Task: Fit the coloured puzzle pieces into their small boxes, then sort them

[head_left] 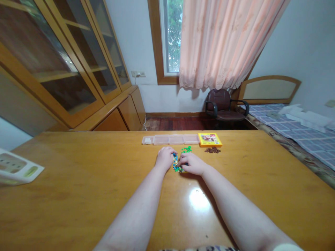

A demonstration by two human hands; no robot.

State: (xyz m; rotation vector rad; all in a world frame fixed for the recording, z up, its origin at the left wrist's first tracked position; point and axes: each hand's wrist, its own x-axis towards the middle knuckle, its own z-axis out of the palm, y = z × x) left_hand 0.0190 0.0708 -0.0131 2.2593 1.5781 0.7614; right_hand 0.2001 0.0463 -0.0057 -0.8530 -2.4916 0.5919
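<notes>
A pile of small blue, yellow, white and green pieces [176,165] lies on the wooden table between my hands. My left hand [165,158] rests at the pile's left edge, fingers bent together; what they hold, if anything, is hidden. On the right side of the pile, my right hand [192,163] has its fingers curled down in a pinch among the pieces, and anything between the fingertips is too small to make out. Green pieces [186,149] form a small group just beyond my right hand. Brown pieces [213,150] sit in a separate heap to the right.
Clear compartment trays [176,139] stand in a row beyond the hands, with a yellow box [210,139] at their right end. A white plastic basket [21,168] is at the table's left edge. A brown chair [221,104] stands past the far edge.
</notes>
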